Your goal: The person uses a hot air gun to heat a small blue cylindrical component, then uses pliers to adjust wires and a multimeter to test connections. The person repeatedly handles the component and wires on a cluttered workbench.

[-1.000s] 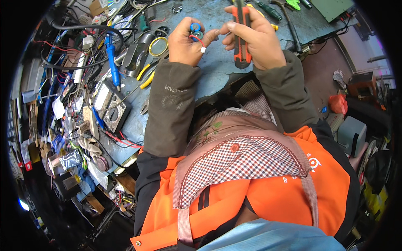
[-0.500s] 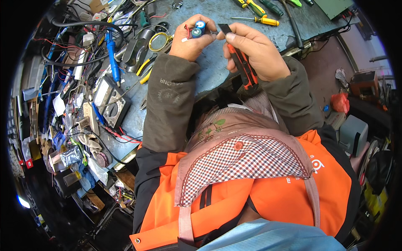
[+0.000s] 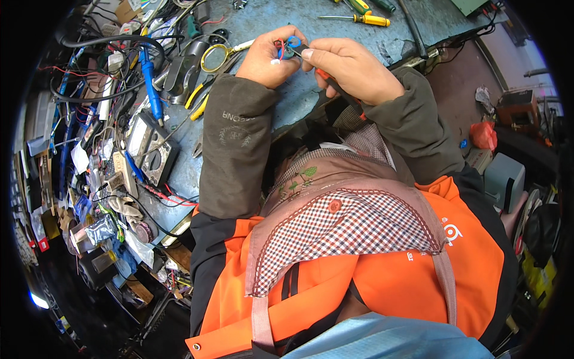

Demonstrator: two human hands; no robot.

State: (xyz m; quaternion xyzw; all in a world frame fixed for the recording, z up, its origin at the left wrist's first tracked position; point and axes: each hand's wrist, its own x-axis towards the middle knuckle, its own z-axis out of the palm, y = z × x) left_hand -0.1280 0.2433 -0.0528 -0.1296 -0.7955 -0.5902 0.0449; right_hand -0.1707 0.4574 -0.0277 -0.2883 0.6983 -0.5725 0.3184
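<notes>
Above the workbench (image 3: 311, 84), my left hand (image 3: 263, 64) is closed around a pair of blue cylindrical battery cells (image 3: 293, 42). A red wire and a small white connector (image 3: 275, 61) stick out by its palm. My right hand (image 3: 362, 73) grips a black and red utility knife (image 3: 347, 96). The knife's dark front end reaches the cells between my two hands; whether the blade touches them is too small to tell. Fingers hide the lower part of the cells.
Left on the bench lie a magnifying glass (image 3: 215, 58), yellow-handled pliers (image 3: 199, 109), a blue soldering iron (image 3: 150, 84), a multimeter (image 3: 156, 157) and tangled cables. A yellow screwdriver (image 3: 372, 20) and a hammer handle (image 3: 414, 27) lie at the far right.
The knife's front end has come down and left onto the cells, and the handle is tilted further. My left hand has turned the cells slightly. The whole view has shifted a little.
</notes>
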